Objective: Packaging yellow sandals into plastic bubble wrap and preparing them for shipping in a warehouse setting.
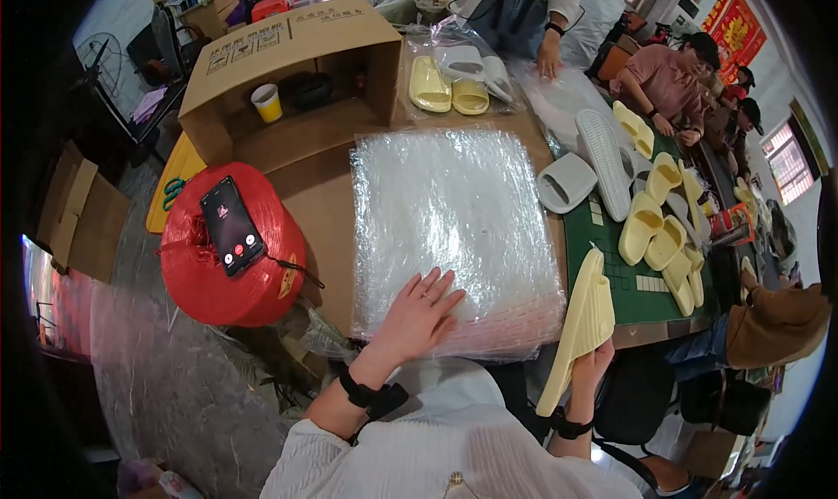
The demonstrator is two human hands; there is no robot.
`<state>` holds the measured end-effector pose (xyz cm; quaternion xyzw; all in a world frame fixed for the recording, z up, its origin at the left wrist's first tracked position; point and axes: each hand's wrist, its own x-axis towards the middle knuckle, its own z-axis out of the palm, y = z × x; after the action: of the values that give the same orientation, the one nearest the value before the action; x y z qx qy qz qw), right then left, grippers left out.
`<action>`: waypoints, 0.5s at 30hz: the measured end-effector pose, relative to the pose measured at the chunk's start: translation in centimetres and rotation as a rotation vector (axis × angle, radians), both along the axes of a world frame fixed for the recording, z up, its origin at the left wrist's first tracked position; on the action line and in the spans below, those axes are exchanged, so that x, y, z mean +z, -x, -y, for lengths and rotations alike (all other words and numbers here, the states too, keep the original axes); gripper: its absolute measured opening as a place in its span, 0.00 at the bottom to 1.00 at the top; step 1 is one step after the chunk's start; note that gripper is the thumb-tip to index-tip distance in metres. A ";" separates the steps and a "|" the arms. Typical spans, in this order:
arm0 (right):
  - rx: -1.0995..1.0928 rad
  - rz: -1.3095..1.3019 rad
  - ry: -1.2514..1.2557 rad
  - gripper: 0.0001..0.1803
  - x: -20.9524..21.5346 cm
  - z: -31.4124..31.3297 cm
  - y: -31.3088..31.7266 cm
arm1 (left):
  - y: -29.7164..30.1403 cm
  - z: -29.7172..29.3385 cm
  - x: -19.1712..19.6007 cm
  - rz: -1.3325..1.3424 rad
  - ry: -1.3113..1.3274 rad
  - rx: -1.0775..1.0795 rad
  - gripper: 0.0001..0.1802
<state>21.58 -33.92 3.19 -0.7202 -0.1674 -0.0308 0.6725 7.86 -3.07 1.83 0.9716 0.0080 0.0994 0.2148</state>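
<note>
My left hand (419, 314) lies with its fingers spread on a stack of clear plastic bags (454, 211) in front of me. In my right hand (593, 368) a pale yellow slide sandal (578, 329) is held on edge, to the right of the stack; my fingers go behind it and are partly hidden. Beyond the stack's upper right corner are a grey slide sandal (567, 184) and another one standing sole outward (602, 163). Several yellow slides (642, 228) lie on the green mat (611, 281) to the right.
An open cardboard box (288, 80) with a yellow-and-white cup (266, 103) stands far left. Nearer, a phone (232, 224) rests on a big red twine roll (183, 272) beside green-handled scissors (174, 192). Bagged slides (458, 80) lie behind the stack. Co-workers (668, 80) occupy the far and right sides.
</note>
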 end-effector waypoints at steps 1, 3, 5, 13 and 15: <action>0.003 0.020 0.006 0.16 0.0 -0.1 -0.1 | -0.1 0.0 -0.1 0.023 0.018 0.021 0.26; -0.005 0.031 0.036 0.16 0.5 -0.2 0.0 | -0.3 0.0 -0.1 0.036 0.068 0.039 0.24; -0.012 0.040 0.066 0.16 0.7 -0.3 0.0 | -0.5 0.0 0.2 0.047 0.119 0.057 0.22; 0.008 0.018 0.018 0.18 -0.2 0.0 0.1 | -1.0 0.3 0.9 -0.006 0.161 0.067 0.36; -0.005 0.022 0.018 0.18 -0.2 -0.3 0.1 | -0.7 0.4 0.6 -0.005 0.136 0.042 0.40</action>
<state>21.46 -33.66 2.94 -0.7262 -0.1731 -0.0387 0.6642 8.57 -3.46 2.42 0.9546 0.0358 0.1005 0.2782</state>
